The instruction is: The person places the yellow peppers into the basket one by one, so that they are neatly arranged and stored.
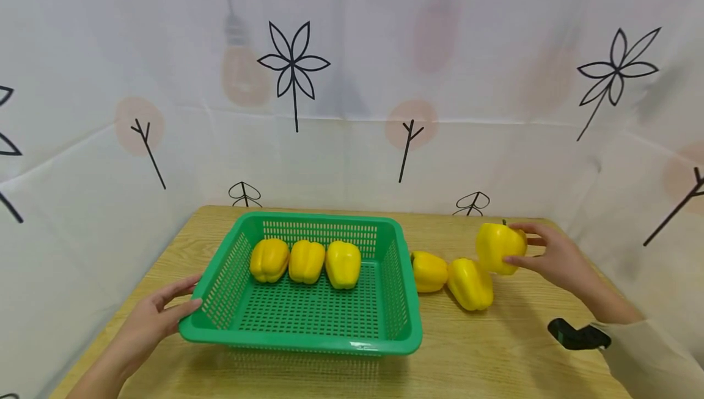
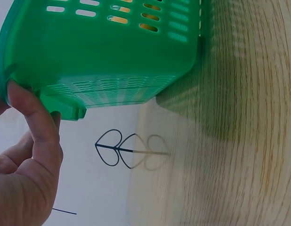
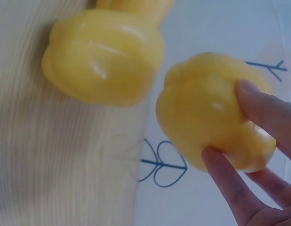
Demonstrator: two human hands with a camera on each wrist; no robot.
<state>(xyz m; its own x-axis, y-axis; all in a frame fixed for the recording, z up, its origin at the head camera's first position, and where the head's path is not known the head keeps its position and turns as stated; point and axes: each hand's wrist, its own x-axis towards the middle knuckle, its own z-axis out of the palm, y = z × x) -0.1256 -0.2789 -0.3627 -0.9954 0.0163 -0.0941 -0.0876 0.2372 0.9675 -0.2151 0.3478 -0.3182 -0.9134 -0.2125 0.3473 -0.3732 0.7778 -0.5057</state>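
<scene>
A green plastic basket [image 1: 308, 342] with slotted walls stands on the table. My left hand [image 1: 156, 319] grips its left rim, and the left wrist view shows the fingers curled under that rim. Inside, toward the back, three yellow bell peppers [image 1: 307, 261] lie in a row. Off to the right, my right hand [image 1: 555, 258] holds another yellow bell pepper [image 1: 495, 246] between thumb and fingers, raised off the tabletop. Two more peppers lie on the table: one [image 1: 429, 271] close by the basket's right wall, partly hidden by it, and one [image 1: 470, 284] next to that.
The wooden table [image 1: 467, 356] runs back to a white cloth [image 1: 352, 161] printed with plants and pink shapes, which also hangs at both sides. A black strap piece [image 1: 577, 335] is at the right sleeve.
</scene>
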